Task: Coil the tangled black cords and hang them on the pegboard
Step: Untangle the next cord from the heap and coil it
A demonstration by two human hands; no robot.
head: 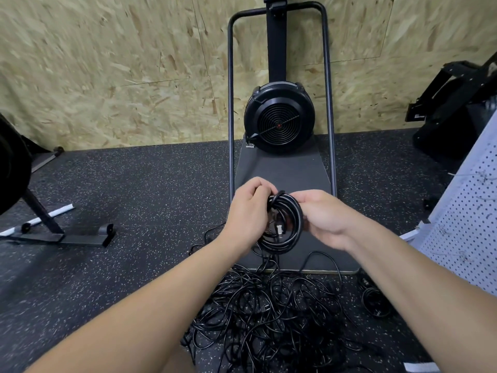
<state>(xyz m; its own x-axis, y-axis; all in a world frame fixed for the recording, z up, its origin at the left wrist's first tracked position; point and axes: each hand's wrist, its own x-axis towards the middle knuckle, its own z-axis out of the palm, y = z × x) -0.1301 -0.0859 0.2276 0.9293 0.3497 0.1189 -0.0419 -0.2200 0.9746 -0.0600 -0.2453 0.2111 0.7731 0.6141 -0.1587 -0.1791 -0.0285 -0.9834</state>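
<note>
Two hands raised together, left hand (248,208) and right hand (324,218) gripping coiled cord (289,227)

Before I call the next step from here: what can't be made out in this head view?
- Coil: its end and any tie are hidden behind the left hand and right hand.
- Tangled pile: the cord count is unreadable; forearms cover both sides.
- Pegboard: cut off by the right edge; hooks too small to judge.
- Small coil on the floor: partly behind the right forearm.
</note>
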